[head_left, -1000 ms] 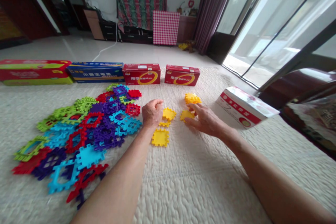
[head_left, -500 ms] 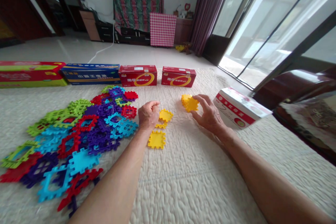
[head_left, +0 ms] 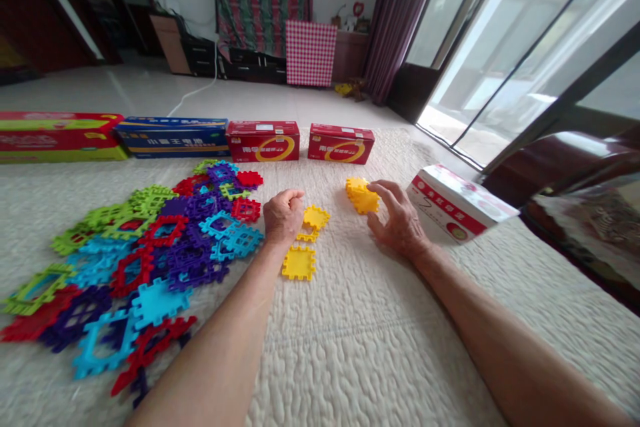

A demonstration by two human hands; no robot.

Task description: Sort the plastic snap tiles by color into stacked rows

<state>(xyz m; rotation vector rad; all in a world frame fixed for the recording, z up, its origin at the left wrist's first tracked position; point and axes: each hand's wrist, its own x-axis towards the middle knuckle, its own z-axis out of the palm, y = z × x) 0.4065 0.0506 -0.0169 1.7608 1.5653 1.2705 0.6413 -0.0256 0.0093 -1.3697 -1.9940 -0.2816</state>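
My left hand (head_left: 283, 215) is closed with its knuckles up, resting on the mat beside the purple and blue pieces; its curled fingers hide whatever they may hold. Just to its right lie a yellow notched square tile (head_left: 316, 217) and a yellow window-frame piece (head_left: 308, 234), partly behind the hand. Nearer to me is another solid yellow tile (head_left: 299, 263). My right hand (head_left: 399, 219) is open, thumb and fingers apart, beside a small stack of yellow tiles (head_left: 363, 198). The index fingertip is close to the stack; whether it touches I cannot tell.
A heap of interlocking plastic pieces (head_left: 165, 240) in green, blue, red and purple spreads at the left. Along the back stand two red boxes (head_left: 263, 141), a blue box (head_left: 175, 138) and a red-green box (head_left: 60, 139). A white-and-red box (head_left: 455, 203) stands right of my right hand.
The yellow tile at my right hand has gone from tilted in its fingers to lying on the stack. My right thumb has drawn away from it. The left hand stays put.
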